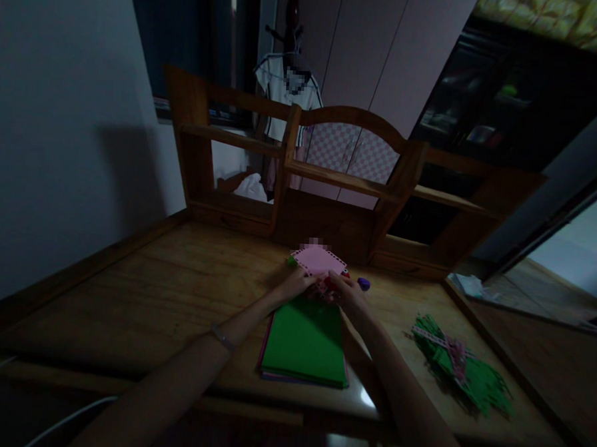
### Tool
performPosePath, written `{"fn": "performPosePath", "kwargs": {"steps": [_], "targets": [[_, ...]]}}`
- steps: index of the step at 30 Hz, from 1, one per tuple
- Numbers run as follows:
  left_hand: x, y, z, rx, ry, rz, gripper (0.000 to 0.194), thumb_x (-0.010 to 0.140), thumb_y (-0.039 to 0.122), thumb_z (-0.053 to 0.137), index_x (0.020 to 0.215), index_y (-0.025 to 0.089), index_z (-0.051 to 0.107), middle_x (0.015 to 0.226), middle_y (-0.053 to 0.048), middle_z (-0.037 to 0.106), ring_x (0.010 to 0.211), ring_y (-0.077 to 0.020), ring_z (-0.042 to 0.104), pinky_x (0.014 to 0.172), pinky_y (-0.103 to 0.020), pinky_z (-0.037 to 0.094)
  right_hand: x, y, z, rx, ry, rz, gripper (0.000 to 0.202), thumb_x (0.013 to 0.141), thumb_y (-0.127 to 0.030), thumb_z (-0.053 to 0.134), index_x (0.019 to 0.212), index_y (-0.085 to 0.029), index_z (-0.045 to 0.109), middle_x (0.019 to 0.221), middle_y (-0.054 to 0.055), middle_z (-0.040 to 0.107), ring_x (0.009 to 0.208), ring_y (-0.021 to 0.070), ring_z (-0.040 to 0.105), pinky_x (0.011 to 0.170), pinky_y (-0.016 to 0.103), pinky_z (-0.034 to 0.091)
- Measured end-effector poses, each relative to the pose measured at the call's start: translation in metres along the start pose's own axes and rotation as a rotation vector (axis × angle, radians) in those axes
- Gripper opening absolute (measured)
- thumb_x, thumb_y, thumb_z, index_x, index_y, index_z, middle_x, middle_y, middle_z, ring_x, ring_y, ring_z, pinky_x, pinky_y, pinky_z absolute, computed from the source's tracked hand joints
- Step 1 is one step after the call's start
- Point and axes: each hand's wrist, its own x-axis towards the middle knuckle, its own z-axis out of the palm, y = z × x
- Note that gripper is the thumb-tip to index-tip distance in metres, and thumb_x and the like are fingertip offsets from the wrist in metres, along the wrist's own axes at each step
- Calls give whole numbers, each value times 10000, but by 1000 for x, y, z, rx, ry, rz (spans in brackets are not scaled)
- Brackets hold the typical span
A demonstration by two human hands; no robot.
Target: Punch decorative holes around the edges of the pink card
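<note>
A pink paper sheet (319,259) with small notches along its edges is held up in front of me, over the far end of a stack of coloured sheets. My left hand (295,283) is closed on its lower left edge. My right hand (344,289) is closed at its lower right corner, around a small red paper punch (331,282); the fingers partly cover the punch, so its shape is unclear. Below both hands lies the stack, with a green sheet (305,344) on top and pink edges showing underneath.
A small purple object (364,283) lies just right of my right hand. Green paper strips (475,383) and pink notched strips (455,357) are heaped on the right of the wooden desk (175,290). A wooden shelf unit (341,176) borders the desk's back.
</note>
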Motion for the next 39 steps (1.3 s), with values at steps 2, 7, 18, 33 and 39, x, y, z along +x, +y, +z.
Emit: {"fn": "performPosePath", "kwargs": {"steps": [2, 7, 18, 33, 39], "targets": [[0, -1, 0, -4, 8, 14, 264, 758, 376, 639, 855, 131, 664, 784, -65, 671, 786, -208, 600, 790, -343, 469, 1, 1, -1, 40, 1, 18, 345, 713, -502, 695, 818, -175, 658, 703, 44, 658, 509, 115, 561, 483, 234, 459], [1, -1, 0, -1, 4, 8, 309, 762, 389, 635, 906, 116, 658, 812, -76, 678, 786, -210, 606, 775, -337, 467, 3, 6, -3, 44, -1, 20, 360, 722, -488, 696, 864, -159, 660, 721, 47, 654, 512, 100, 549, 482, 212, 452], [2, -3, -2, -3, -14, 35, 287, 768, 388, 623, 879, 127, 667, 791, -55, 669, 755, -189, 585, 742, -308, 453, 7, 9, -4, 47, 19, 30, 358, 707, -497, 704, 826, -164, 645, 700, 39, 645, 518, 109, 549, 486, 218, 438], [3, -3, -3, -5, -20, 36, 310, 768, 392, 628, 903, 115, 659, 808, -52, 674, 755, -181, 582, 750, -305, 446, 5, 6, -2, 63, 34, 25, 340, 682, -496, 722, 776, -177, 652, 688, 28, 648, 499, 104, 535, 486, 226, 422], [2, -5, -4, 36, -37, 28, 315, 780, 381, 599, 938, 112, 645, 800, -45, 665, 676, -159, 559, 660, -278, 451, 2, 3, 2, 62, 29, 10, 344, 675, -490, 728, 768, -167, 655, 671, 26, 641, 496, 103, 531, 479, 224, 404]]}}
